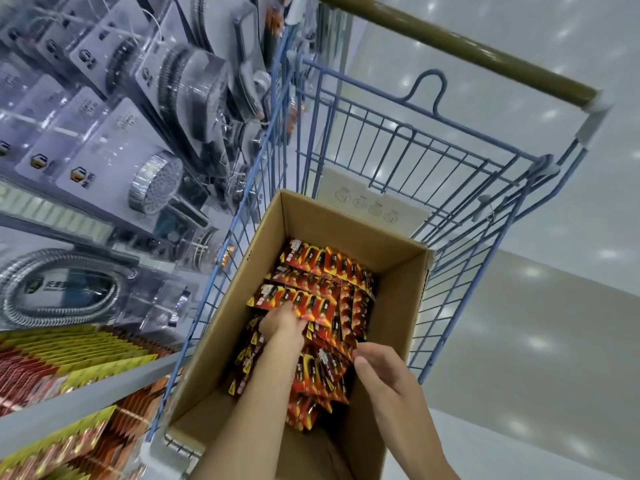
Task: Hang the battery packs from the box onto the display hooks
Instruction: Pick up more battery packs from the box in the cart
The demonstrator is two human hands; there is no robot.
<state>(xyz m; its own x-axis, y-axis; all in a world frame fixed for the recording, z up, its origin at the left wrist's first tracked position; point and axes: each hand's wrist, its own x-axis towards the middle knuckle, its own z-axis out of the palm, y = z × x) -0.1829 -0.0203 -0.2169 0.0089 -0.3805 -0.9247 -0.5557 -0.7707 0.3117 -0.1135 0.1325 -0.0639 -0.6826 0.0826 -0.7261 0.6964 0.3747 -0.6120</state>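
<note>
Where the packs [322, 268] lay: loose in the box [398, 265], heaped nearly wall to wall, none lifted clear.
Box: open-topped, stood in the cart [415, 140] just beside the display [79, 362]; probably parked so for a short carry.
Left hand [282, 323]: reached deep into the box, on the near edge of a row [304, 301] of packs; fingers bent down out of sight, so the grip could not be told.
Right hand [379, 367]: at the heap's right side; thumb and fingers drawn together on the edge of one of the packs, seemingly pinching it, likely to steady or lift it.
Row, axis: long axis ran across the box, from left wall toward right; its batteries pointed at the far wall.
Other packs, axis: mixed; those at the right were turned a quarter to the row, the near ones tumbled at angles.
Display: like packs hung in files, seen edge-on.
Step judged: gathering a handful.
</note>
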